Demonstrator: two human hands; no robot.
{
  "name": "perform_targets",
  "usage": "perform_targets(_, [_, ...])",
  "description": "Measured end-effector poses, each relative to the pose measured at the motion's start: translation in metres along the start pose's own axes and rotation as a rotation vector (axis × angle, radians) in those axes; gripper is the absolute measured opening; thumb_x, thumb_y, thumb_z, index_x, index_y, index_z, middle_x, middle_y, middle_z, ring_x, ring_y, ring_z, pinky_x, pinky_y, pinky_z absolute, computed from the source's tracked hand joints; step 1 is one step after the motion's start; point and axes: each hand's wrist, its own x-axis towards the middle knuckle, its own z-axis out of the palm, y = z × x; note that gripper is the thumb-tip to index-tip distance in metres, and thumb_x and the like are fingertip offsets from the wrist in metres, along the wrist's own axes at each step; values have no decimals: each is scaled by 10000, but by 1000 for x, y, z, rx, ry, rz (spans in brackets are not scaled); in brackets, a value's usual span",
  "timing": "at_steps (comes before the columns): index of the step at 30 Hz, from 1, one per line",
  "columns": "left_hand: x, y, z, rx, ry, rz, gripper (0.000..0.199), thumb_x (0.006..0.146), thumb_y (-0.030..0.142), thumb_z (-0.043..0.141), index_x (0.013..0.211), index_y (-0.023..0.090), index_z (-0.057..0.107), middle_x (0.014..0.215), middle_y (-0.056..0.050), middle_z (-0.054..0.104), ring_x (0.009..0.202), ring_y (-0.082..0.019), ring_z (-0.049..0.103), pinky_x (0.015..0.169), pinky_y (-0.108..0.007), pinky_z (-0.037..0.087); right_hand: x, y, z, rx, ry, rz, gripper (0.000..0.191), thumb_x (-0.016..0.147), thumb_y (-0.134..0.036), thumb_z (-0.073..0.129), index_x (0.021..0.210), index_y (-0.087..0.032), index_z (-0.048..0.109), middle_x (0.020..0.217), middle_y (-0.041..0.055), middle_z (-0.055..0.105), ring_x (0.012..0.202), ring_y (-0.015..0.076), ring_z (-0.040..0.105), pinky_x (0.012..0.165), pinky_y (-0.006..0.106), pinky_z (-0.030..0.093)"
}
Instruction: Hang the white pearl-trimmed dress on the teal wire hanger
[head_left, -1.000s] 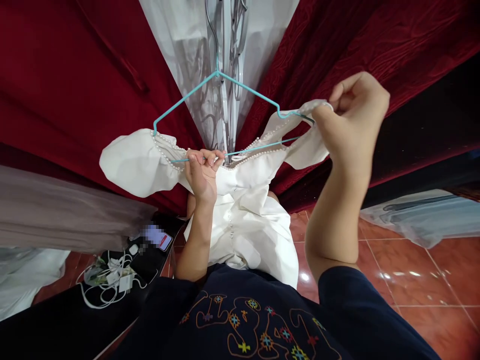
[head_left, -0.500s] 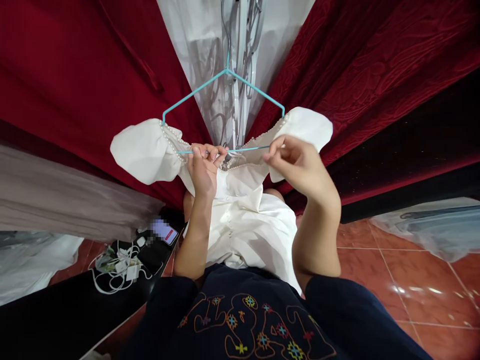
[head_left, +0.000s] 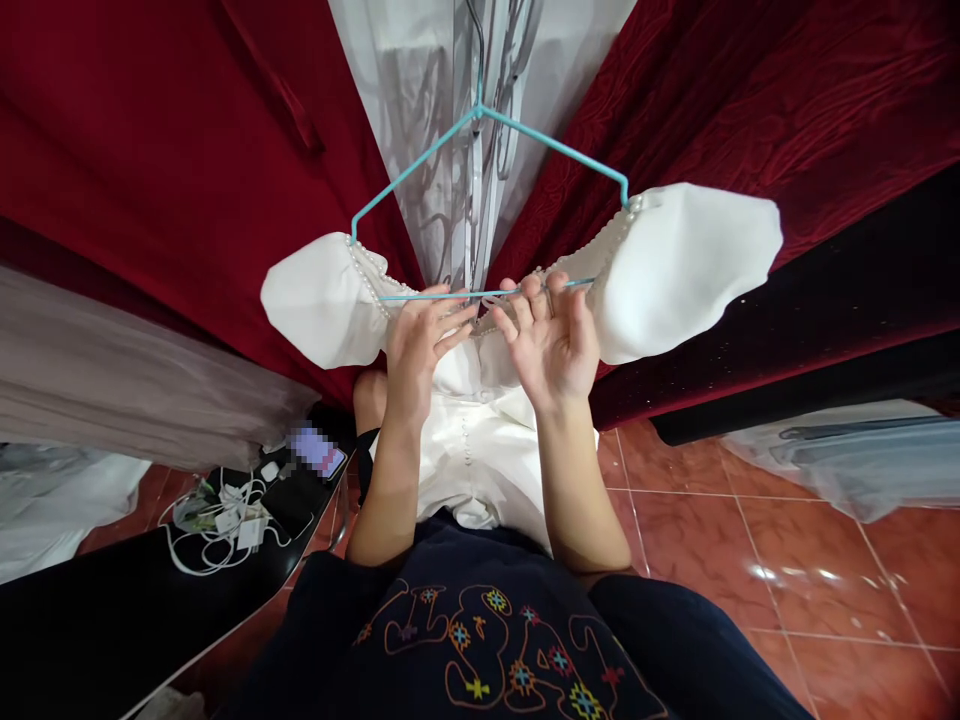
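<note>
Dress (head_left: 495, 460) is now hung by both shoulders on the blue hanger (head_left: 555, 145), right sleeve (head_left: 690, 275) having been let go, so it's carried both sides. Bottom bar (head_left: 397, 297) is touched by left hand (head_left: 411, 345) and right hand (head_left: 556, 350), fingers loosely spread, half curled; whether it's gripped can't be told.

Left forearm (head_left: 394, 470) and right forearm (head_left: 574, 480) up, elbows bent. Left hand (head_left: 415, 345) turned inward, fingers parted, slightly bent, pointing right; grip unclear. Right hand (head_left: 553, 350) palm to wearer, fingers spread, lightly curled, thumb rightward. Hands close, not touching.
</note>
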Motion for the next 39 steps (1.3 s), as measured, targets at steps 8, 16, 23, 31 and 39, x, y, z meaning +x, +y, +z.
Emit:
perform_targets(8, [3,26,-28,626,400,635,135,935,277,757,1044,198,746,1054,-64,693,1055,-198,665,990,-358,556,12,4,-9,-170,8,-23,321,963,-620,517,901,-305,524,1030,-5,620,1218,156,625,941,328,606])
perform_targets(16, [56,35,-44,874,417,647,347,825,11,725,1112,205,734,1188,-55,591,1239,-255,529,1195,-417,376,12,-3,-15,-120,-7,28,344,942,-618,569,889,-286,499,971,11,592,1185,162,630,865,302,612])
perform_targets(23, [72,57,-48,856,453,652,315,899,-99,556,971,146,739,978,-23,638,990,-189,607,984,-346,496,14,-2,-17,-102,-51,45,330,958,-609,547,880,-291,510,970,0,589,1186,148,633,885,298,613])
perform_targets(31, [74,79,-114,761,635,619,205,894,-25,693,977,162,705,984,5,669,980,-186,627,1019,-341,544,22,-3,-24,-33,-89,76,281,975,-565,558,877,-302,553,939,-16,600,1139,114,664,884,270,628])
perform_targets(39, [51,8,-121,514,616,366,108,832,172,743,935,200,732,691,41,631,623,-111,548,729,-306,524,23,10,-14,-32,12,114,315,969,-581,543,881,-283,491,903,-18,609,1067,127,683,873,287,624])
